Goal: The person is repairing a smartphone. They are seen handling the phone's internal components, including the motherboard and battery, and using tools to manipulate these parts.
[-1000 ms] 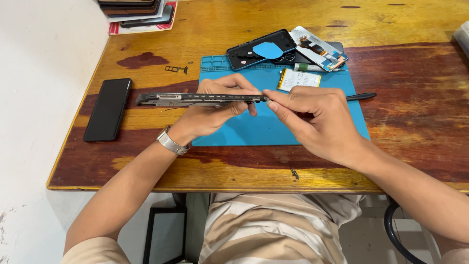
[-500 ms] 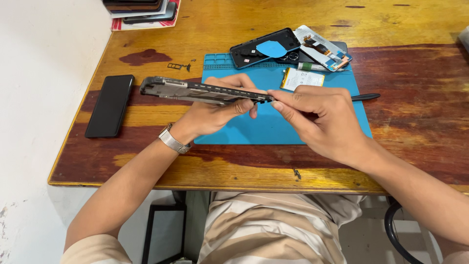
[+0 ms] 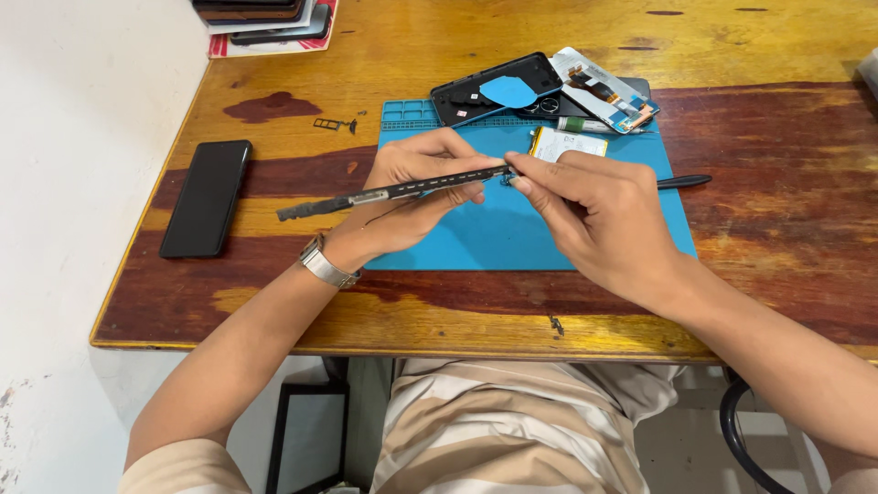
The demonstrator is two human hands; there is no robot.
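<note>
My left hand [image 3: 416, 187], with a metal watch [image 3: 326, 265] at the wrist, holds a dark phone frame [image 3: 366, 195] edge-on above the blue work mat [image 3: 476, 233]. My right hand [image 3: 599, 215] pinches at the frame's right end with thumb and forefinger, and a thin dark tool [image 3: 684, 182] sticks out to the right behind it. What the fingertips grip at that end is too small to tell.
A black phone [image 3: 207, 197] lies face up at the left of the wooden table [image 3: 777, 229]. Beyond the mat lie an opened phone back [image 3: 494, 87] with a blue pick [image 3: 508, 91], a circuit part [image 3: 604, 89], a small yellow-edged card [image 3: 567, 144], and a stack of devices [image 3: 265, 18] at far left.
The phone frame has turned from partly flat to fully edge-on, its left end dipping. Both hands stay together at its right end over the mat.
</note>
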